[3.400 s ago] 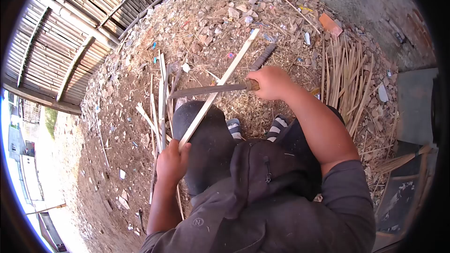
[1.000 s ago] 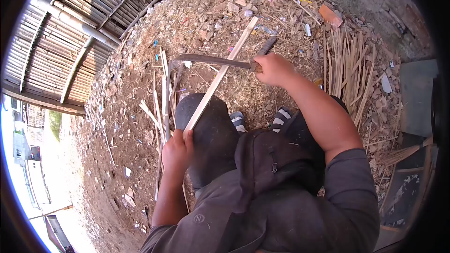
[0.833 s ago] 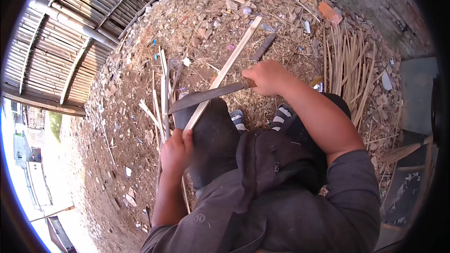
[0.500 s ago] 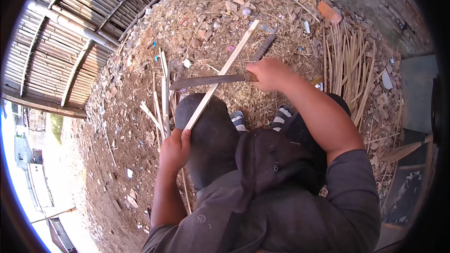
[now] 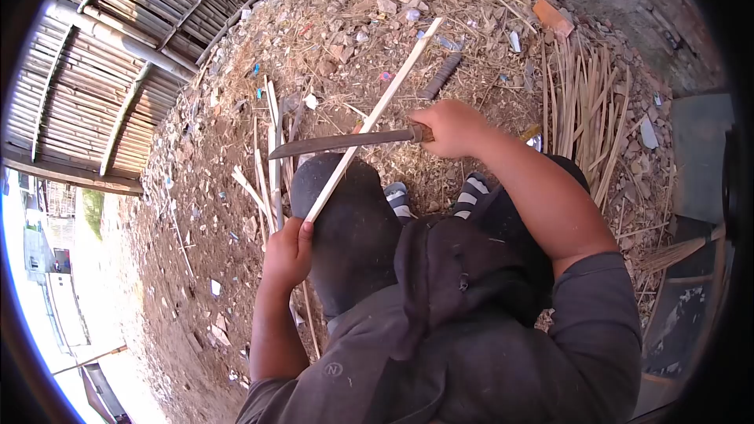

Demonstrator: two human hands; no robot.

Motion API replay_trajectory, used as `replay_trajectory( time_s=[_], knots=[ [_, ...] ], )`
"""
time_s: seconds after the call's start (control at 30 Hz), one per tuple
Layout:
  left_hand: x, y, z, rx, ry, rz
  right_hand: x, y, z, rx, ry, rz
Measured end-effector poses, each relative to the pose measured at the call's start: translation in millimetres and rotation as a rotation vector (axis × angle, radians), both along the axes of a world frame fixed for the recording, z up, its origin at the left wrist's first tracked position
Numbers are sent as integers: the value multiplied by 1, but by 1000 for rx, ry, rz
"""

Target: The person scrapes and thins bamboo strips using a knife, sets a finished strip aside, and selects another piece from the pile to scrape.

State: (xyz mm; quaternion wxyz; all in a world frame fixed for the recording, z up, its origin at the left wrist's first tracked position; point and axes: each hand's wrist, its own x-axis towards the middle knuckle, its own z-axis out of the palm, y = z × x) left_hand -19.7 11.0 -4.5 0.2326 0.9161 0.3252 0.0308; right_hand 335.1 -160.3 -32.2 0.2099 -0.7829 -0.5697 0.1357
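Note:
My left hand [image 5: 287,253] grips the lower end of a long pale bamboo strip [image 5: 390,90], which slants up and away to the right past my knee. In my right hand [image 5: 454,129] is the handle of a machete [image 5: 343,142], its dark blade pointing left. The blade lies across the strip, above my left knee; whether it cuts into the strip cannot be made out. Both hands are closed. Several split strips [image 5: 274,157] lie on the ground just beyond my left hand.
To the right lies a pile of thin split strips [image 5: 585,102]. A dark ridged cylindrical piece [image 5: 442,77] rests ahead, with a brick [image 5: 552,17] farther off. Stones and litter cover the ground. A bamboo wall [image 5: 118,55] stands at left, a concrete wall [image 5: 620,8] at upper right.
The machete blade has shifted slightly left and down, its tip now lower. The strip's far end has moved a little up and right, and my left hand slightly left.

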Motion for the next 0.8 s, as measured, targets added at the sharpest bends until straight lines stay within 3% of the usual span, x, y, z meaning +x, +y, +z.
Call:
replay_trajectory(
  time_s=[0.17, 0.27, 0.4, 0.67, 0.77, 0.8],
  knots=[
    [9, -3, 8, 34, 75, 18, 8, 4, -3, -179, 39, -66],
    [4, -3, 1, 38, 55, 36, -6, 3, 3, 12, -41, 7],
    [4, 1, -6, -10, 9, 3, 7, 8, -11, 42, 135, -49],
    [5, -3, -4, 68, -24, 2, -18, 14, 7, 25, -158, 4],
    [4, -9, -5, 91, 2, 23, 14, 18, -22, -2, 62, -68],
    [5, -9, -2, 107, 16, 37, 12, 13, -14, -49, -5, -62]
  ],
)
